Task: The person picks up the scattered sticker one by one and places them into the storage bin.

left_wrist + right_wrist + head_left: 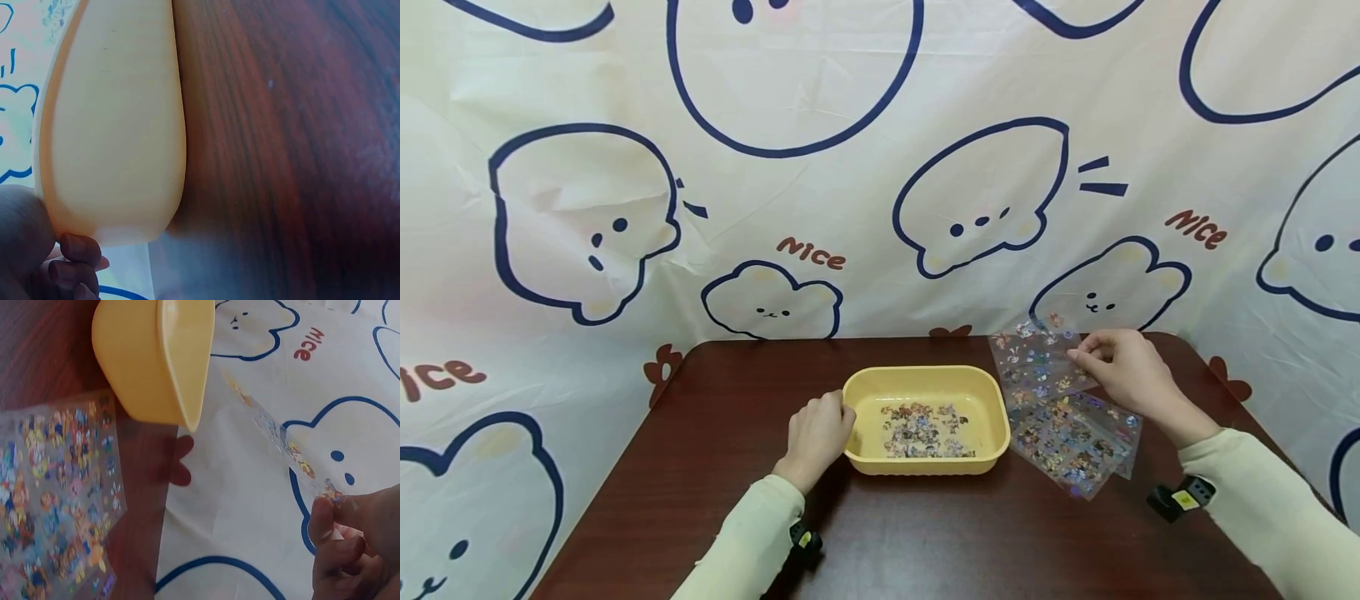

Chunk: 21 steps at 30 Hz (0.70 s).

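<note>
A yellow plastic basin (pixel 925 379) stands on the table with a heap of small printed pieces (pixel 925 432) in it. My left hand (pixel 818 433) grips the basin's left rim, its fingers curled under the edge in the left wrist view. Between thumb and forefinger my right hand (pixel 1123 371) pinches a clear sticker sheet (pixel 1037 358) with small colourful figures. In the right wrist view this sheet (pixel 287 450) is raised and seen nearly edge-on. More sticker sheets (pixel 1067 442) lie overlapping on the table, just right of the basin.
The dark brown wooden table (pixel 722 500) ends at a pale cloth backdrop (pixel 865 208) with blue cartoon outlines. This cloth hangs behind the table and along both sides. A small black device (pixel 1183 497) is strapped at the right wrist.
</note>
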Each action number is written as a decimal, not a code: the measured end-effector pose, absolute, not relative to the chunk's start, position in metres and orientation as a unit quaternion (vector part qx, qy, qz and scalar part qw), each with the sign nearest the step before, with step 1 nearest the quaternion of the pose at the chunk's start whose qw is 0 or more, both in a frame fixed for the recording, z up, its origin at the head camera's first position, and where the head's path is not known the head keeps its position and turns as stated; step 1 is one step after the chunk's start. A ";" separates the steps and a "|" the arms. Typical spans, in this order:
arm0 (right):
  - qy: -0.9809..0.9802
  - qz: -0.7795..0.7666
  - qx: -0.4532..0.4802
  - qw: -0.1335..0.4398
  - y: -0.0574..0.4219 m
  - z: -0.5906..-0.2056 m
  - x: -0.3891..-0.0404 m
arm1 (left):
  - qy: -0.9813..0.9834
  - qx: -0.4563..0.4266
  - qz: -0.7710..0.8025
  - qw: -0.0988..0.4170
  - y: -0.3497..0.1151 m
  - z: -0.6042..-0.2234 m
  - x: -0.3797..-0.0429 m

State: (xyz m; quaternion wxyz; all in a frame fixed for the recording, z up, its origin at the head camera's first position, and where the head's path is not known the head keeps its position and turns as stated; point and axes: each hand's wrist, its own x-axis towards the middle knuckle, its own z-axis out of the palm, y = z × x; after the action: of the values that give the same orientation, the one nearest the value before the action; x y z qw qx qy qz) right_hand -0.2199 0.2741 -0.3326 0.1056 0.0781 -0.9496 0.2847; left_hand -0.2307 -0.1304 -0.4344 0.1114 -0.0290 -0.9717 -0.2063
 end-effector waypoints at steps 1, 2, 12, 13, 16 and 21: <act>-0.949 0.287 0.078 0.103 0.272 -0.333 -0.220 | -0.972 -0.029 -0.206 0.111 -0.130 -0.434 -0.231; -0.949 0.288 0.078 0.100 0.269 -0.334 -0.220 | -0.972 -0.029 -0.206 0.110 -0.131 -0.434 -0.231; -0.943 0.306 0.083 0.098 0.247 -0.340 -0.224 | -0.971 -0.028 -0.212 0.106 -0.131 -0.435 -0.232; -0.943 0.306 0.083 0.097 0.246 -0.341 -0.224 | -0.971 -0.028 -0.212 0.107 -0.131 -0.435 -0.232; -0.942 0.309 0.085 0.094 0.241 -0.342 -0.224 | -0.971 -0.028 -0.211 0.105 -0.131 -0.435 -0.232; -0.941 0.318 0.083 0.079 0.233 -0.347 -0.226 | -0.972 -0.024 -0.208 0.105 -0.130 -0.435 -0.232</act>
State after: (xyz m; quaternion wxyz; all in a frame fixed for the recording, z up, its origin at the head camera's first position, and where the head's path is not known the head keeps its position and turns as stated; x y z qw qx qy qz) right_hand -0.2259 0.2333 -0.3471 0.0790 0.0834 -0.9413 0.3175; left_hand -0.2324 -0.1304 -0.4347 0.1049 -0.0243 -0.9723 -0.2076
